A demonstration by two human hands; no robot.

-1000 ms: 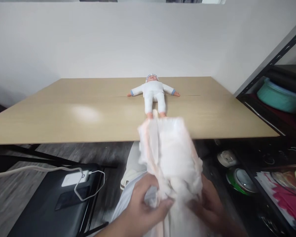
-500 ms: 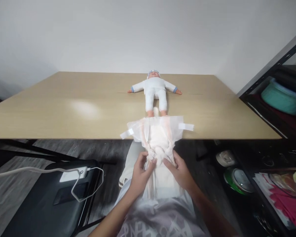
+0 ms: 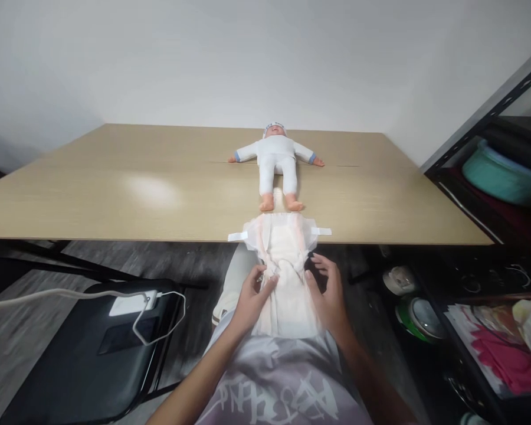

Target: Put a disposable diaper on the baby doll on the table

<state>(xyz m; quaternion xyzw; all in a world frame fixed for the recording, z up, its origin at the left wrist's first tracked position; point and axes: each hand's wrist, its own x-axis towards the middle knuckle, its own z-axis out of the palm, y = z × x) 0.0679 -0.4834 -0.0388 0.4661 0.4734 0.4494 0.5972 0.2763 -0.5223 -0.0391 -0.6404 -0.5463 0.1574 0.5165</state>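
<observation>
An unfolded white diaper [image 3: 287,289] stretches from my lap up over the table's front edge, its two side tabs spread out left and right. It is bunched at the middle. My left hand [image 3: 251,298] pinches the diaper's left edge between thumb and fingers. At the right edge, my right hand [image 3: 328,293] has its fingers apart, with the thumb touching or very close to the diaper. Just beyond the diaper, a baby doll [image 3: 277,156] in white clothes lies on its back, arms spread and feet towards me.
The wooden table [image 3: 115,218] runs up to the wall. On the left, a black chair [image 3: 71,360] carries a white power bank [image 3: 131,303] with a cable and a dark phone [image 3: 126,336]. A dark shelf on the right holds a teal basin [image 3: 500,174] and pink cloth [image 3: 508,360].
My right hand has loosened and spread its fingers at the diaper's right edge. The diaper's far end has drawn narrower and slightly towards me, uncovering the doll's feet.
</observation>
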